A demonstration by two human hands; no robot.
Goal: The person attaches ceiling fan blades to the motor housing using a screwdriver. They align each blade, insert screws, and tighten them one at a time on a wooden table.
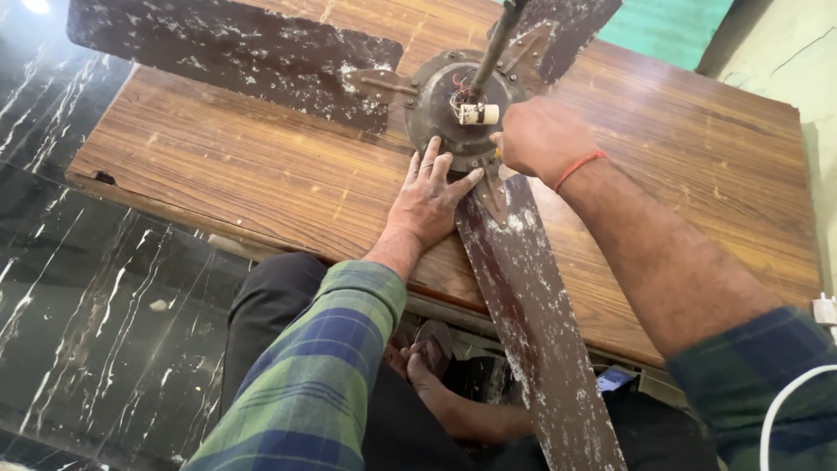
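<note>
Head view looked down on a wooden surface (261,174) standing on a black marble floor (78,288) with white veins. On the surface lay a brown ceiling fan (453,105), worn and flecked with pale spots, its rod (497,44) pointing up toward the camera. One blade (536,323) ran out over the near edge of the surface, another blade (235,48) stretched to the far left, and a third blade (567,26) showed at the top.

The left hand (427,196) lay flat, fingers (429,161) spread apart, pressing on the fan's round motor housing (440,118) where the near blade joined it. The right hand (540,135) was curled into a fist at the housing's right rim, fingers together around something yellow, mostly hidden; what it was could not be told. A red thread (580,166) circled that wrist. Small wires and a white connector (479,113) sat beside the rod.
</note>
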